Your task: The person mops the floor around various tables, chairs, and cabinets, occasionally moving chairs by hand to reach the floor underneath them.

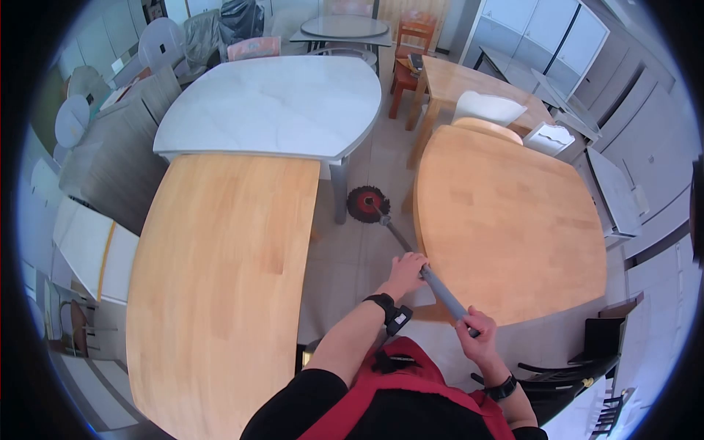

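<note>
A spin mop with a grey pole (444,293) slants away from me, down between the tables. Its round head (368,204), red in the middle with a dark fringe, rests on the floor near the grey table leg. My left hand (405,274) is closed around the pole partway down, beside the edge of the right wooden table. Closer to my body, my right hand (478,336) grips the pole near its top end. Both wrists wear black bands.
A long wooden table (227,271) stands on my left, and a rounded wooden table (513,220) on my right. Ahead is a white marble-look table (271,103). An orange chair (412,59) stands farther back. Black chairs (565,381) are at lower right.
</note>
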Available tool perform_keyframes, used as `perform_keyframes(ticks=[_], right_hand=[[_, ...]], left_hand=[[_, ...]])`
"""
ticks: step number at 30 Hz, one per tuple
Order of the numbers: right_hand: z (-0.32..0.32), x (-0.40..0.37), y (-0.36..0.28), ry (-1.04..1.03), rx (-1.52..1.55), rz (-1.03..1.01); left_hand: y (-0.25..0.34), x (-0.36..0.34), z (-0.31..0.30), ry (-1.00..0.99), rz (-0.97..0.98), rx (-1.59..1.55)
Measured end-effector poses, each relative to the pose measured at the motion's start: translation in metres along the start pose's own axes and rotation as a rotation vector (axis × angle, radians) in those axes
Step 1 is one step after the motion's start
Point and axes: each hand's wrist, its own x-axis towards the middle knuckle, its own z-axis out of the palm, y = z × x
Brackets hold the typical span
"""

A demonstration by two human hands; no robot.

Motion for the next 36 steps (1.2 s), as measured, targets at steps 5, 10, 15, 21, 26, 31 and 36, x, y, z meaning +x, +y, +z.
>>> perform_keyframes(ticks=[5, 10, 15, 21, 26, 31, 36], right_hand=[[-0.010, 0.040, 0.032, 0.009, 0.040, 0.027], [-0.046, 0.067, 0.087, 0.065, 0.245, 0.103], [-0.042, 0.087, 0.110, 0.075, 0.418, 0.103], [-0.024, 0.182, 0.113, -0.112, 0.302, -0.069], [0.032, 0.275, 0.146, -0.120, 0.363, -0.053], [0.043, 0.365, 0.132, -0.035, 0.319, -0.035], [-0.006, 0.440, 0.084, -0.068, 0.190, -0.091]], left_hand=[[-0.009, 0.045, -0.014, 0.033, 0.050, 0.121], [-0.004, 0.095, -0.008, -0.030, 0.135, 0.223], [-0.014, 0.124, -0.025, -0.116, 0.194, 0.300], [-0.076, 0.190, -0.031, -0.027, 0.246, 0.335], [-0.147, 0.264, -0.055, -0.077, 0.091, 0.198], [-0.175, 0.338, -0.080, -0.005, 0.185, -0.077], [-0.146, 0.404, -0.111, -0.094, 0.325, -0.326]])
